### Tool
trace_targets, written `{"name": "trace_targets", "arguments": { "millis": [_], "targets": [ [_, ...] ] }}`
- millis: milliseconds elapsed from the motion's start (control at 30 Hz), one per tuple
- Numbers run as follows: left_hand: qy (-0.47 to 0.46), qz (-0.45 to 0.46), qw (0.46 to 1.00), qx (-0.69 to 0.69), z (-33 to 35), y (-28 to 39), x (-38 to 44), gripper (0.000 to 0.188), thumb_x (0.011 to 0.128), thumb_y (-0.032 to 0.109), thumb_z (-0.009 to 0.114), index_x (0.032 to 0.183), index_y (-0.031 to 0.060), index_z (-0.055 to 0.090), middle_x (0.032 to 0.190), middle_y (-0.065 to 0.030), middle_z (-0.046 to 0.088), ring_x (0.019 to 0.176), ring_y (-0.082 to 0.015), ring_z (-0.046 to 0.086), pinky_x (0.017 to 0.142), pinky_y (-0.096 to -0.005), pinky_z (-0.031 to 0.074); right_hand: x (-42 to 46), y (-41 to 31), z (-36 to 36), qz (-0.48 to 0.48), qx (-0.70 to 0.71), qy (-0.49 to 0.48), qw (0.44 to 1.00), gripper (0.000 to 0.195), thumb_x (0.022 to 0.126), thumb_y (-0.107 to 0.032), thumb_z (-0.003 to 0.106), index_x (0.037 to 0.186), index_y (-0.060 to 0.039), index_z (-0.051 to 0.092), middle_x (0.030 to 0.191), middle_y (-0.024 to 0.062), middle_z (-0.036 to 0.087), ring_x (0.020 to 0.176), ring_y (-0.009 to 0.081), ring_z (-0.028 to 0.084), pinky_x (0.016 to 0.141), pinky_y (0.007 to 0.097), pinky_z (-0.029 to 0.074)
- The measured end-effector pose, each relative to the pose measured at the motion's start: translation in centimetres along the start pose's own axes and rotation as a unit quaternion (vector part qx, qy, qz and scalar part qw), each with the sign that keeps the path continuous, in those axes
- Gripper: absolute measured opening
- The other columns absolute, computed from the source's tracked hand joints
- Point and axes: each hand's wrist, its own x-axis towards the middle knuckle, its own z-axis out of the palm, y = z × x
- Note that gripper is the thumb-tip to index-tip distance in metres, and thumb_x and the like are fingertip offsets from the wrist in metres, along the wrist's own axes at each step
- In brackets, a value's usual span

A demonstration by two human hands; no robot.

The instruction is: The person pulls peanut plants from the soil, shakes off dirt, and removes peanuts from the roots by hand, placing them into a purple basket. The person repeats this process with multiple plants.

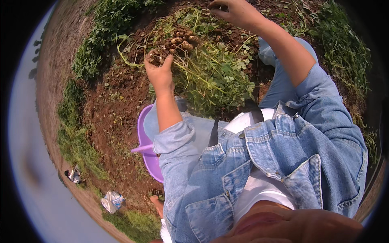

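My left hand (160,71) is closed around the root end of an uprooted peanut plant (209,80), with pale roots showing between thumb and fingers. Soil-covered peanut pods (184,42) cluster just beyond its fingertips. Green stems and leaves spread from there toward my knees, over other pulled foliage. Higher and to the right, my right hand (232,12) is held apart from the pods, fingers curved and separated, nothing visible in them. The top edge of the view cuts off part of that hand.
A purple plastic basket (155,168) with a handle stands by my left leg, partly hidden. Leafy plants (112,27) border the brown soil (106,121). Farther left are a white sack (112,201) and a seated person (74,175). Another person's bare limb (157,204) shows nearby.
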Motion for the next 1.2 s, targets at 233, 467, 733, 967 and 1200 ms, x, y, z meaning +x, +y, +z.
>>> {"name": "trace_targets", "arguments": {
  "millis": [233, 467, 733, 967, 1200],
  "targets": [
    [-0.046, 0.007, 0.999, -0.013, 0.7, -1.2, -0.4, 0.047, 0.074, -0.01, 0.058, 0.117, 0.0002, 0.043, 0.104, -0.0099, 0.058, 0.09, -0.0182, 0.059, 0.081, -0.0311, 0.048, -1.1, -8.7, 1.4, 0.105, 0.067, -0.278, 0.953, 0.036, 0.081, -0.04, 0.065, 0.092, -0.0056, 0.065, 0.084, 0.0125, 0.066, 0.08, 0.0293, 0.064, 0.071, 0.0373, 0.051],
    [-0.049, 0.003, 0.995, -0.085, 1.0, -0.8, -0.2, 0.038, 0.074, -0.01, 0.057, 0.11, -0.0023, 0.05, 0.098, -0.0115, 0.061, 0.08, -0.0207, 0.063, 0.07, -0.0324, 0.053, -1.5, -8.1, 1.1, 0.058, 0.375, -0.375, 0.846, 0.037, 0.09, -0.034, 0.05, 0.073, -0.0013, 0.055, 0.063, 0.0077, 0.054, 0.058, 0.0229, 0.053, 0.056, 0.0363, 0.043],
    [-0.106, 0.014, 0.992, -0.066, 1.3, 0.0, -1.0, 0.043, 0.071, -0.009, 0.062, 0.112, -0.0028, 0.051, 0.101, -0.0094, 0.061, 0.086, -0.0171, 0.061, 0.077, -0.029, 0.05, -0.6, -8.8, -0.9, 0.15, 0.543, -0.466, 0.682, 0.042, 0.095, -0.033, 0.04, 0.068, -0.003, 0.052, 0.055, 0.0017, 0.047, 0.044, 0.0099, 0.042, 0.044, 0.0241, 0.037],
    [-0.082, 0.026, 0.991, -0.102, 1.3, 0.1, -0.4, 0.04, 0.075, -0.011, 0.056, 0.113, -0.0041, 0.051, 0.095, -0.0111, 0.062, 0.084, -0.0196, 0.062, 0.077, -0.0328, 0.053, -1.4, -9.3, 1.9, 0.231, 0.539, -0.197, 0.786, 0.039, 0.098, -0.039, 0.039, 0.08, -0.0056, 0.049, 0.065, 0.0017, 0.045, 0.054, 0.0099, 0.039, 0.049, 0.0251, 0.034],
    [-0.01, 0.005, 0.993, -0.113, -1.5, -0.6, 0.6, 0.02, 0.074, -0.012, 0.053, 0.091, -0.003, 0.049, 0.082, -0.0127, 0.06, 0.069, -0.0219, 0.063, 0.061, -0.0341, 0.056, 1.9, -3.3, -1.6, 0.312, 0.722, -0.142, 0.601, 0.019, 0.084, -0.02, 0.06, 0.1, -0.0106, 0.06, 0.087, 0.001, 0.062, 0.075, 0.0124, 0.058, 0.059, 0.0222, 0.046]
  ]
}}
